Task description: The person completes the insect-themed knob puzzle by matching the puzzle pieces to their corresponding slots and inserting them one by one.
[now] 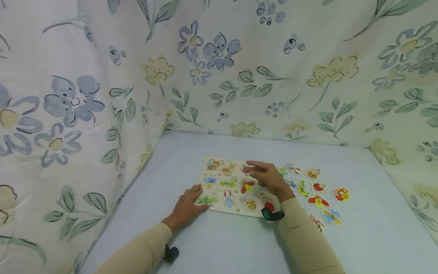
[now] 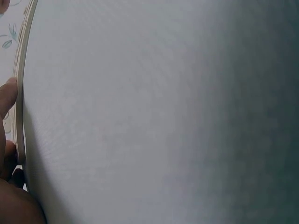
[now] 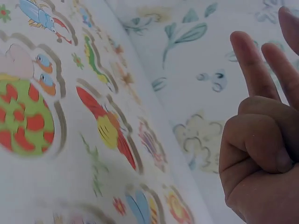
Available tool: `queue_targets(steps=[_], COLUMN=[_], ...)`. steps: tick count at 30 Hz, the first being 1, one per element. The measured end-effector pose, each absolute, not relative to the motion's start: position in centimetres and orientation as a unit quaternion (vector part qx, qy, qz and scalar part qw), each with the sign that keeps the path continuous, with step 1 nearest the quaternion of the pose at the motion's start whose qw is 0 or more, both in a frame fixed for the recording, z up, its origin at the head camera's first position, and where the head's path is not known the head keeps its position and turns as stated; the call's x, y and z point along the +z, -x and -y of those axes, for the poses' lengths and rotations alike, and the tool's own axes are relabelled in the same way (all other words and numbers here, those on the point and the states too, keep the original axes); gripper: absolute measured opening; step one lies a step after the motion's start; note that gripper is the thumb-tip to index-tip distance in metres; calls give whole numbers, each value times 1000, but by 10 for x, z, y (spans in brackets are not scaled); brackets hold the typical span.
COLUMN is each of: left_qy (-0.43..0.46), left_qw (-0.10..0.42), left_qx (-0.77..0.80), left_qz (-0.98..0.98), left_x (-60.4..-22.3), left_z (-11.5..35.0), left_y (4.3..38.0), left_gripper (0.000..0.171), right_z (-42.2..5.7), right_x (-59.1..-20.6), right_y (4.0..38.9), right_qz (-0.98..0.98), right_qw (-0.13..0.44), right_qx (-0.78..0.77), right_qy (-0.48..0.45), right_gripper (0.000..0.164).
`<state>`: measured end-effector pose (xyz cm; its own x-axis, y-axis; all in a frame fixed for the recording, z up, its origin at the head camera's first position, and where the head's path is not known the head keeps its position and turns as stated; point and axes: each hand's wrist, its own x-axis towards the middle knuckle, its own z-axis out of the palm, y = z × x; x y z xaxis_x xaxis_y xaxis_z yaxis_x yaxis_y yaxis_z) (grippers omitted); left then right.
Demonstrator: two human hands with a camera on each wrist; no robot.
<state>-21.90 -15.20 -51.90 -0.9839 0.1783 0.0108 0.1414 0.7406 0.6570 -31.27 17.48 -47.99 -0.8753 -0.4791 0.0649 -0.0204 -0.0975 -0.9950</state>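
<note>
A pale wooden puzzle board [image 1: 219,194] with printed insect pictures lies flat on the table. My left hand [image 1: 186,205] touches its near left corner, the thumb along the front edge and the fingers by the left edge. In the left wrist view the thumb [image 2: 8,95] meets the layered board edge. Above the board's right part hovers my right hand [image 1: 270,179], and nothing shows between its fingers. The right wrist view shows that hand [image 3: 261,144] with some fingers straight and one bent, apart from the red-winged bug picture [image 3: 107,128].
Several loose insect pieces are spread right of the board, among them a ladybug [image 1: 318,187], a butterfly [image 1: 332,217], a red-winged bug [image 1: 318,201] and a caterpillar [image 1: 303,188]. Flowered cloth [image 1: 239,102] encloses the white table [image 1: 178,167] at the back and sides.
</note>
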Motion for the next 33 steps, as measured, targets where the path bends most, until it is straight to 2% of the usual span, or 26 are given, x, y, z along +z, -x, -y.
queue_targets(steps=[8, 18, 27, 33], left_qy=[-83, -79, -75, -75], left_qw=[29, 35, 42, 52], left_qx=[353, 350, 342, 352], left_qz=[-931, -933, -936, -931], left_x=[-520, -519, -518, -522], left_z=[149, 150, 152, 151], left_y=[219, 227, 230, 227], left_gripper=[76, 78, 80, 80], right_z=[-225, -287, -317, -332], right_x=[-468, -463, -462, -466], right_y=[279, 243, 221, 206], right_qz=[-625, -594, -599, -615], right_qw=[128, 56, 3, -8], right_qx=[-735, -772, -778, -772], right_qy=[228, 220, 189, 164], right_gripper=[39, 42, 44, 36])
